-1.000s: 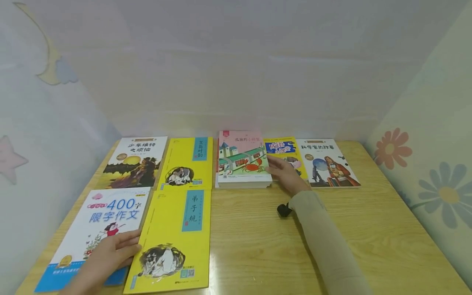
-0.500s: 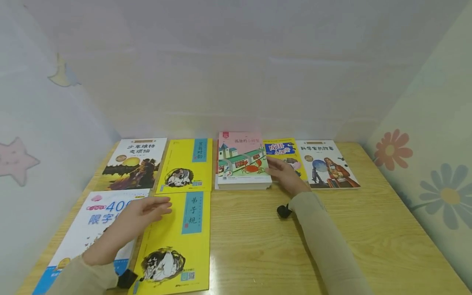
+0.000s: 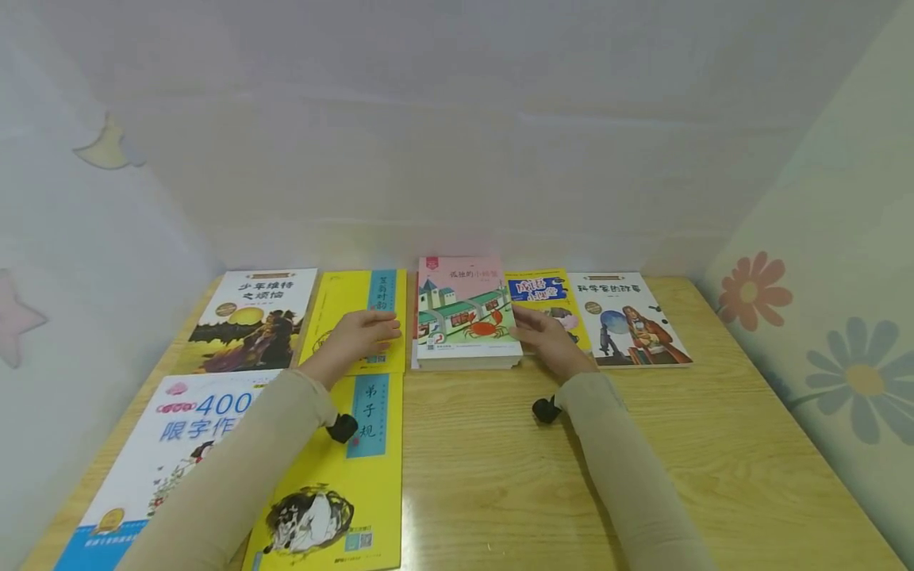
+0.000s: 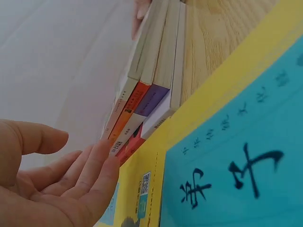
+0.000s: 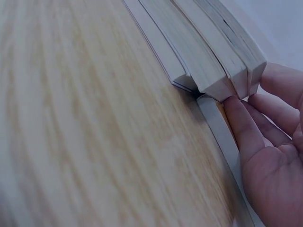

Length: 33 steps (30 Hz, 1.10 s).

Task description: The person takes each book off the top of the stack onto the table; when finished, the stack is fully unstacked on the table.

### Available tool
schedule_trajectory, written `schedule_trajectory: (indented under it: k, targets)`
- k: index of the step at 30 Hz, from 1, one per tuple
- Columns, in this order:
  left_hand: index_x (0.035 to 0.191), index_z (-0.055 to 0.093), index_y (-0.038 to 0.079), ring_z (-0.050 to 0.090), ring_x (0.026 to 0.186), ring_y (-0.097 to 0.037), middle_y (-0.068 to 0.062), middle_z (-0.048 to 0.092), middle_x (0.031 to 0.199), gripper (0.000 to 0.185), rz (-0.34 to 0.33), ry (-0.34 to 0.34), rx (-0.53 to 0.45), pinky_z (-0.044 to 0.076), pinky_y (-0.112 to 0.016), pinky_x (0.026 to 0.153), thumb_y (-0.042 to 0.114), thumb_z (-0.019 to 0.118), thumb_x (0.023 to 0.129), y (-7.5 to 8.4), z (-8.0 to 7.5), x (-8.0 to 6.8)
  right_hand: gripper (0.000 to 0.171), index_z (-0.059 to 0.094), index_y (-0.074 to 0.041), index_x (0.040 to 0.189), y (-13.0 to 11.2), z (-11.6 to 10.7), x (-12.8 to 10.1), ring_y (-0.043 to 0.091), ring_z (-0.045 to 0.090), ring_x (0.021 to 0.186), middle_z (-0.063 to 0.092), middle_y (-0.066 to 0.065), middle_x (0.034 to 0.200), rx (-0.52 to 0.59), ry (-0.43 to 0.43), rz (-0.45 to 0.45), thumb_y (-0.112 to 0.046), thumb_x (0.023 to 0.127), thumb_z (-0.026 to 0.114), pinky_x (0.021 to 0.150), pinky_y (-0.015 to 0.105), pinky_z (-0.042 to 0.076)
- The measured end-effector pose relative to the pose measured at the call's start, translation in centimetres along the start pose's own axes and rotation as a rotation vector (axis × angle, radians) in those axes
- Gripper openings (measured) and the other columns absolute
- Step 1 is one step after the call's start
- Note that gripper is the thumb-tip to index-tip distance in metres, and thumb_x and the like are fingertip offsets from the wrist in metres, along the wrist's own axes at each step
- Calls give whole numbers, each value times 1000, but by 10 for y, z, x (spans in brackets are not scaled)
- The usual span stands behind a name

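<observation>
A stack of books stands at the back middle, a pink picture book with a crab on top. In the left wrist view its spines show white, orange and purple. My left hand hovers over the upper yellow book, fingers extended, a small gap left of the stack. My right hand rests at the stack's right side. In the right wrist view its fingers touch the books' edges, and the small yellow-and-blue book lies partly behind that hand.
A lower yellow book and a white-and-blue book lie at the front left. At the back left is a dark-landscape book; at the back right, a white book with a robed figure. Walls enclose the wooden table.
My left hand has left the front-left books and moved forward and right toward the stack. The right hand stays at the stack's right side. The head view has shifted slightly.
</observation>
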<state>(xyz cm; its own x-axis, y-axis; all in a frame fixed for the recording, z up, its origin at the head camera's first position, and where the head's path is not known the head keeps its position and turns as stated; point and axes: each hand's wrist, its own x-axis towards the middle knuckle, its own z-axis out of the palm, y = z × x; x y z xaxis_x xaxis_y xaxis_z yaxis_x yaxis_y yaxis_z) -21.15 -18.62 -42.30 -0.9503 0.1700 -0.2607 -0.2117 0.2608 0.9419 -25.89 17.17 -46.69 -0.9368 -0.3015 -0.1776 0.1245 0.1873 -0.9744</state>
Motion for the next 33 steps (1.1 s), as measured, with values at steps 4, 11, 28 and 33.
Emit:
schedule_trajectory:
  k: [4,11,28,33]
  targets:
    - [152,45,4,56,131,-28,-13,55,147,55,-10,41,45,46,-40,109,29,58,105,7,12,21,62,42,-24,156,0,0,0,20,44,142,45,-2,157,6,0,-1,-29,100,67,116,40,37]
    - [152,47,8,57,129,-25,-11,56,145,52,-74,89,-110,47,-38,109,26,60,104,8,23,40,61,43,-20,155,1,1,3,20,43,142,46,0,156,15,-11,-8,-29,100,67,117,40,36]
    - [155,40,5,48,137,-22,-9,48,153,49,-186,59,-554,42,-33,113,15,50,108,14,26,43,60,48,-25,152,3,-1,3,19,50,136,51,-3,152,16,10,37,-33,97,70,116,41,37]
    - [153,42,5,52,130,-22,-11,49,149,51,-227,70,-665,47,-30,108,15,56,105,19,26,45,58,49,-25,151,3,-3,4,18,53,133,52,-3,151,21,18,40,-32,98,70,113,40,41]
